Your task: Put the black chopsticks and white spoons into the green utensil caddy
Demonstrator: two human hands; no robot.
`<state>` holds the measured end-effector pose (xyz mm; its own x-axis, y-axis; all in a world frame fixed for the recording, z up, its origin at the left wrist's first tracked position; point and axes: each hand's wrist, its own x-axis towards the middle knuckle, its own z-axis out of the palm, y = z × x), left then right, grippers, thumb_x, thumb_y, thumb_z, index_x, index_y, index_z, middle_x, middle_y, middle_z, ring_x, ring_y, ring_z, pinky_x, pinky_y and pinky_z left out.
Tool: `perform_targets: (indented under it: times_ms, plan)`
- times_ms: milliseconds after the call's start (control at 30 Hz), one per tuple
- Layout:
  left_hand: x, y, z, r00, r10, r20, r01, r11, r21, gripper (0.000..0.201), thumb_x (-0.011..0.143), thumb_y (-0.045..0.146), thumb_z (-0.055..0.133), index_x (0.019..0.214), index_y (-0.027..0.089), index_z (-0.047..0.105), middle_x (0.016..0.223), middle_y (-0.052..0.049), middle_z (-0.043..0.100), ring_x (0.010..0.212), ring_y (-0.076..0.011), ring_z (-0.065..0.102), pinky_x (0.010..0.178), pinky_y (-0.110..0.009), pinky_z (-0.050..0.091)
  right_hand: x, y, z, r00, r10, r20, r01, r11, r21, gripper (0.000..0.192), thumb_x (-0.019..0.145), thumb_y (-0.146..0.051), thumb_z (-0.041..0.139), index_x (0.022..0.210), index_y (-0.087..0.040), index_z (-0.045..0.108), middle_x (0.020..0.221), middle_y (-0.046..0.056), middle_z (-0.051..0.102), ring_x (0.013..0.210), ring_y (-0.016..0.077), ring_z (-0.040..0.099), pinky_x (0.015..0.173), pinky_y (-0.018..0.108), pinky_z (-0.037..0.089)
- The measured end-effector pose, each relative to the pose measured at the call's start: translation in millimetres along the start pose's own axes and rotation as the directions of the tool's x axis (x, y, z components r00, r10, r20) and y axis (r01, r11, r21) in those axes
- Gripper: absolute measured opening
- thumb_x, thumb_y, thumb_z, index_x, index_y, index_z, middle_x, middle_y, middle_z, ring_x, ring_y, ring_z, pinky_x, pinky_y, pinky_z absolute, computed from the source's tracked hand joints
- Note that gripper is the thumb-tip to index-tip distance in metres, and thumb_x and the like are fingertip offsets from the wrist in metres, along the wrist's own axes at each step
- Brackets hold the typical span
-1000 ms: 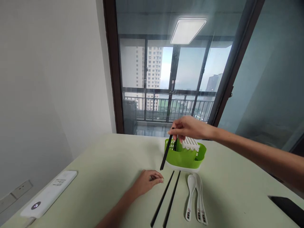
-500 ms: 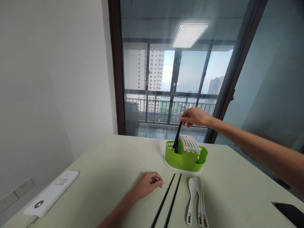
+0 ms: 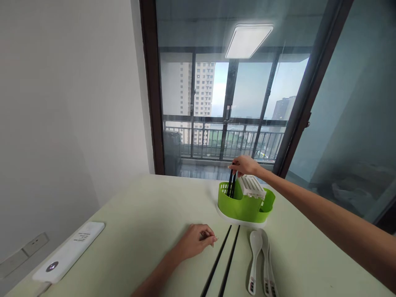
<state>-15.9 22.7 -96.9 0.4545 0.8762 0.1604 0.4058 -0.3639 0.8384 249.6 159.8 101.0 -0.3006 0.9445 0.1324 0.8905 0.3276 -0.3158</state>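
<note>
My right hand [image 3: 245,166] pinches the upper ends of black chopsticks [image 3: 231,185]. Their lower ends are down inside the left compartment of a green utensil holder [image 3: 239,209], hidden by its wall. A white slotted piece [image 3: 251,185] sits over the holder's middle. Resting on the table, my left hand [image 3: 196,240] is closed with fingers curled, and I see nothing in it. Just right of it, two more black chopsticks [image 3: 227,264] lie side by side. Beyond these lie white spoons [image 3: 256,251], one apart and others overlapping.
A white power bank [image 3: 69,251] with a cable lies at the left edge of the pale table [image 3: 133,231]. Behind the table stands a glass door with a dark frame [image 3: 153,103]. A wall [image 3: 77,103] rises on the left.
My right hand has come down, and the chopsticks sit lower in the holder. My left hand stays curled on the table. The view has shifted slightly, and a dark object at right has left it.
</note>
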Motion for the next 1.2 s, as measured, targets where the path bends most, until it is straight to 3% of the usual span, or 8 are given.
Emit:
perform_targets:
  times_ms: [233, 433, 533, 600, 733, 800, 1000, 1200]
  plan:
    - [-0.3, -1.9, 0.0, 1.0, 0.015, -0.009, -0.015, 0.998, 0.055, 0.035, 0.094, 0.044, 0.057, 0.079, 0.017, 0.073, 0.073, -0.003, 0.076, 0.064, -0.0131, 0.063, 0.06, -0.022, 0.043, -10.8, -17.6, -2.9, 0.966, -0.003, -0.26, -0.056, 0.974, -0.219, 0.043, 0.101, -0.033, 0.045, 0.139, -0.013, 0.049, 0.093, 0.013, 0.079, 0.089, 0.0272, 0.072, 0.072, 0.032, 0.047]
    - [0.9, 0.6, 0.4, 0.998, 0.016, -0.064, -0.009, 0.995, 0.101, 0.039, 0.097, 0.044, 0.051, 0.076, 0.018, 0.071, 0.067, -0.001, 0.073, 0.054, -0.0103, 0.054, 0.056, -0.022, 0.039, -63.5, -46.1, 12.6, 0.932, -0.361, -0.014, 0.333, 0.874, -0.353, 0.034, 0.098, -0.038, 0.053, 0.129, -0.026, 0.058, 0.093, 0.004, 0.078, 0.08, 0.0209, 0.071, 0.069, 0.028, 0.041]
    - [1.5, 2.1, 0.9, 0.996, 0.024, -0.083, -0.014, 0.993, 0.115, 0.036, 0.097, 0.042, 0.052, 0.077, 0.018, 0.071, 0.066, 0.0, 0.073, 0.055, -0.0104, 0.054, 0.057, -0.022, 0.039, -97.0, -49.2, 42.3, 0.756, -0.6, 0.26, 0.648, 0.632, -0.425, 0.023, 0.102, -0.025, 0.044, 0.109, -0.02, 0.066, 0.084, 0.007, 0.076, 0.067, 0.0179, 0.068, 0.059, 0.029, 0.032]
    - [1.6, 2.4, 1.0, 0.996, 0.023, -0.085, -0.013, 0.992, 0.124, 0.034, 0.096, 0.04, 0.053, 0.077, 0.018, 0.07, 0.067, 0.0, 0.073, 0.056, -0.0106, 0.055, 0.057, -0.022, 0.039, -114.9, -45.2, 64.4, 0.659, -0.659, 0.362, 0.746, 0.511, -0.428, 0.025, 0.102, -0.018, 0.041, 0.098, -0.017, 0.066, 0.078, 0.006, 0.074, 0.063, 0.017, 0.066, 0.054, 0.031, 0.025]
    - [1.1, 2.2, 0.6, 0.997, 0.03, -0.073, -0.02, 0.991, 0.136, 0.034, 0.098, 0.04, 0.051, 0.079, 0.019, 0.07, 0.067, 0.001, 0.072, 0.057, -0.0108, 0.057, 0.058, -0.021, 0.039, -139.0, -31.7, 99.0, 0.578, -0.674, 0.459, 0.813, 0.429, -0.394, 0.017, 0.094, -0.013, 0.05, 0.093, -0.018, 0.066, 0.074, 0.005, 0.074, 0.062, 0.0172, 0.067, 0.05, 0.034, 0.02]
    - [0.8, 2.0, 0.6, 0.997, 0.038, -0.073, -0.028, 0.99, 0.139, 0.034, 0.098, 0.04, 0.05, 0.08, 0.019, 0.07, 0.067, 0.001, 0.072, 0.057, -0.0108, 0.057, 0.058, -0.021, 0.039, -148.5, -27.1, 110.7, 0.574, -0.667, 0.474, 0.816, 0.421, -0.396, 0.018, 0.09, -0.016, 0.055, 0.103, -0.017, 0.067, 0.071, 0.004, 0.073, 0.059, 0.0188, 0.067, 0.049, 0.034, 0.019]
    - [1.4, 1.5, 0.5, 0.995, 0.033, -0.092, -0.022, 0.993, 0.119, 0.035, 0.098, 0.042, 0.051, 0.078, 0.019, 0.068, 0.069, 0.0, 0.073, 0.059, -0.0111, 0.059, 0.058, -0.021, 0.041, -163.2, -29.4, 137.6, 0.62, -0.585, 0.524, 0.774, 0.344, -0.532, 0.062, 0.081, -0.005, 0.056, 0.143, -0.009, 0.049, 0.061, 0.003, 0.07, 0.049, 0.0223, 0.063, 0.047, 0.035, 0.023]
    - [2.3, 3.5, -0.7, 0.996, 0.022, -0.091, -0.013, 0.994, 0.105, 0.034, 0.097, 0.041, 0.052, 0.076, 0.019, 0.067, 0.069, 0.0, 0.072, 0.055, -0.0104, 0.056, 0.059, -0.022, 0.041, -139.7, -34.6, 143.6, 0.616, -0.561, 0.553, 0.783, 0.361, -0.507, 0.02, 0.087, -0.006, 0.059, 0.096, -0.018, 0.072, 0.068, 0.006, 0.073, 0.059, 0.0178, 0.066, 0.052, 0.032, 0.026]
